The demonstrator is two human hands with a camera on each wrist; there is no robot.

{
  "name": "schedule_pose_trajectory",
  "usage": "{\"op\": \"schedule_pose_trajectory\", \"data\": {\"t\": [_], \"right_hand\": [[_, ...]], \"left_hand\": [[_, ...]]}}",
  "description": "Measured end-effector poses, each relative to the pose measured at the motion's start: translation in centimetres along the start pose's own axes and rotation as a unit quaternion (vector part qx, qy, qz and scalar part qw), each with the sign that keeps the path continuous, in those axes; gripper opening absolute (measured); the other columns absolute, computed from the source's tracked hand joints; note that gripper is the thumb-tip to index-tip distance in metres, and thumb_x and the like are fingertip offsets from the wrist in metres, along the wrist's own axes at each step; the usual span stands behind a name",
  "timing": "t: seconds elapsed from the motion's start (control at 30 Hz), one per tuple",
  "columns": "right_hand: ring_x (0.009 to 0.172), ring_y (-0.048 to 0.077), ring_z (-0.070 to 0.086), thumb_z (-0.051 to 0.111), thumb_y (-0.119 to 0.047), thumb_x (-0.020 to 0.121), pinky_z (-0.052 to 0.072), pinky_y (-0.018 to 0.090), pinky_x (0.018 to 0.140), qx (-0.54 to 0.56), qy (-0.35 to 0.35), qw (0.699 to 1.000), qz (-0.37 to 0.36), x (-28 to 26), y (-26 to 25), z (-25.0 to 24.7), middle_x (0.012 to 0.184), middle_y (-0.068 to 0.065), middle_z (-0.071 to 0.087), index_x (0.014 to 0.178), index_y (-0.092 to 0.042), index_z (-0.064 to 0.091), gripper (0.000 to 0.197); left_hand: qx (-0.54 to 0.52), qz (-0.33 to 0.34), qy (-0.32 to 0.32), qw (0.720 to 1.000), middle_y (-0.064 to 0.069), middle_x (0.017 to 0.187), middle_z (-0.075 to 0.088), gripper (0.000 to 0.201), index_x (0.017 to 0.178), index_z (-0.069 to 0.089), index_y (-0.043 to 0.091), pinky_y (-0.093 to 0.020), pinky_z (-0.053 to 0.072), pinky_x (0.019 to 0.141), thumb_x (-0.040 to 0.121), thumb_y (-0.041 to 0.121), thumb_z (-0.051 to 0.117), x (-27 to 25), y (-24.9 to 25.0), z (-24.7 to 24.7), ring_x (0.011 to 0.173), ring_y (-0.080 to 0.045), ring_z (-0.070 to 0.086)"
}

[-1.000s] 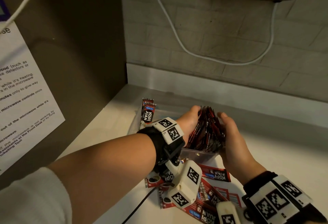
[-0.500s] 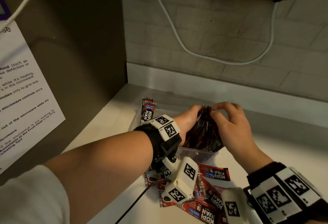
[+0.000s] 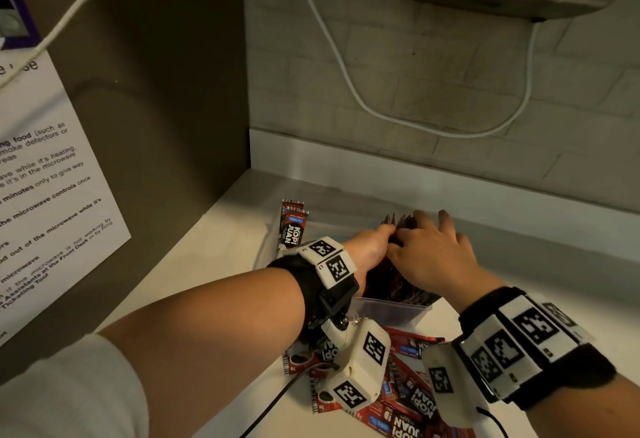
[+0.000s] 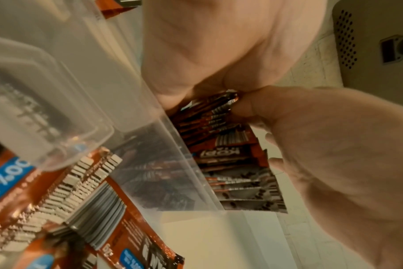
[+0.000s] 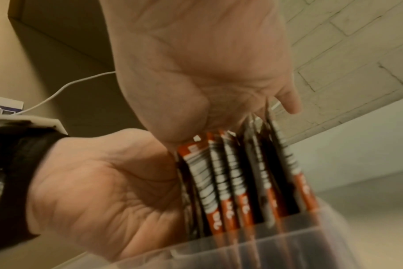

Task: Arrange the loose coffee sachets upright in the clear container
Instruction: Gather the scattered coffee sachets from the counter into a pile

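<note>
The clear container (image 3: 391,311) sits on the white counter (image 3: 221,250), close to the back edge and just past both wrists. A row of coffee sachets (image 5: 239,182) stands in it on end. Their long sides point up and their top ends stick out above the rim.

The left hand (image 3: 369,252) is at the left end of the row. Its palm lies against the first sachet, and its fingers go down behind the pack, so I cannot tell how they bend. The right hand (image 3: 433,257) lies flat on top of the row with its fingers spread wide and straight. It presses on the top ends and holds nothing. The two hands touch each other over the row.

Two more sachets (image 3: 293,226) stand at the far left corner of the container, apart from the row.

The loose sachets (image 3: 412,399) lie flat on the counter at the near edge, under both wrists. So the next ones to pick up are behind the hands, toward the person. Their long sides lie flat, so I think each one must be tipped up on end before it goes in. Both hands look about as near to the pile.
</note>
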State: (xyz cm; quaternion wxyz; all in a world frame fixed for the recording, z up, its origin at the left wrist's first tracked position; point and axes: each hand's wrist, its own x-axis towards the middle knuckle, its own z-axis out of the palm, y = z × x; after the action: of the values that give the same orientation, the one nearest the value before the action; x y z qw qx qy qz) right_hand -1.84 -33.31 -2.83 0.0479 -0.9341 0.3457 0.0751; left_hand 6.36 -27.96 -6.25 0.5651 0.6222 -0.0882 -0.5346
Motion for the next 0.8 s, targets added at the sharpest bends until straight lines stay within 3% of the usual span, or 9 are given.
{"op": "schedule_pose_trajectory", "data": {"t": [0.23,0.37,0.43,0.53,0.63,0.7,0.8], "right_hand": [[0.137,0.032,0.022,0.041,-0.035,0.094,0.030,0.047,0.107,0.118,0.068,0.990,-0.023,-1.0,1.1,0.2,0.138,0.000,0.043,0.114,-0.028,0.063,0.030],[0.113,0.028,0.047,0.047,-0.026,0.090,0.044,0.045,0.093,0.226,0.108,0.966,-0.059,-1.8,2.0,0.3,0.112,0.000,0.055,0.070,-0.033,0.063,0.026],[0.107,0.023,0.050,0.050,-0.022,0.090,0.046,0.043,0.091,0.259,0.105,0.958,-0.060,-2.3,2.0,0.2,0.108,-0.002,0.054,0.067,-0.027,0.067,0.029],[0.099,0.018,0.052,0.055,-0.016,0.088,0.046,0.037,0.089,0.276,0.111,0.952,-0.074,-2.5,2.1,0.5,0.100,-0.003,0.053,0.072,-0.012,0.072,0.024],[0.099,0.017,0.052,0.057,-0.022,0.090,0.047,0.037,0.089,0.350,0.137,0.926,-0.036,-2.3,2.4,1.2,0.109,0.001,0.053,0.093,-0.018,0.068,0.012],[0.104,0.021,0.054,0.055,-0.032,0.092,0.048,0.039,0.088,0.441,0.145,0.886,0.016,-2.0,2.7,1.6,0.118,0.006,0.055,0.114,-0.019,0.057,0.025],[0.109,0.022,0.055,0.048,-0.048,0.093,0.048,0.038,0.083,0.590,0.070,0.800,0.083,-2.1,2.5,2.1,0.124,0.005,0.055,0.131,-0.020,0.042,0.048]], "left_hand": [[0.008,-0.007,-0.021,1.000,-0.021,0.126,0.061,0.053,0.129,0.055,0.005,-0.042,0.046,0.103,0.099,0.046,0.040,0.2,0.0,0.0,0.116,-0.032,0.059],[0.018,-0.015,-0.020,1.000,-0.019,0.123,0.063,0.044,0.114,0.061,0.007,-0.038,0.048,0.099,0.100,0.043,0.041,0.0,-0.2,0.0,0.114,-0.030,0.061],[0.030,-0.019,-0.024,0.999,-0.019,0.122,0.064,0.043,0.109,0.062,0.006,-0.037,0.049,0.097,0.100,0.042,0.040,0.2,-0.2,0.1,0.113,-0.030,0.061],[0.033,-0.012,-0.014,0.999,-0.018,0.117,0.063,0.049,0.124,0.058,0.004,-0.035,0.048,0.097,0.101,0.042,0.038,0.8,-0.3,0.4,0.112,-0.030,0.061],[0.018,-0.004,-0.006,1.000,-0.019,0.131,0.057,0.054,0.131,0.054,0.005,-0.040,0.039,0.108,0.102,0.041,0.028,2.1,-0.4,0.7,0.124,-0.030,0.053],[-0.001,-0.012,0.012,1.000,-0.020,0.132,0.057,0.053,0.129,0.056,0.005,-0.042,0.038,0.109,0.101,0.039,0.025,3.0,-0.4,0.9,0.123,-0.031,0.053],[-0.018,-0.010,0.024,1.000,-0.018,0.125,0.062,0.048,0.122,0.060,0.007,-0.044,0.042,0.105,0.099,0.038,0.031,4.2,-0.8,1.1,0.116,-0.032,0.058]]}}
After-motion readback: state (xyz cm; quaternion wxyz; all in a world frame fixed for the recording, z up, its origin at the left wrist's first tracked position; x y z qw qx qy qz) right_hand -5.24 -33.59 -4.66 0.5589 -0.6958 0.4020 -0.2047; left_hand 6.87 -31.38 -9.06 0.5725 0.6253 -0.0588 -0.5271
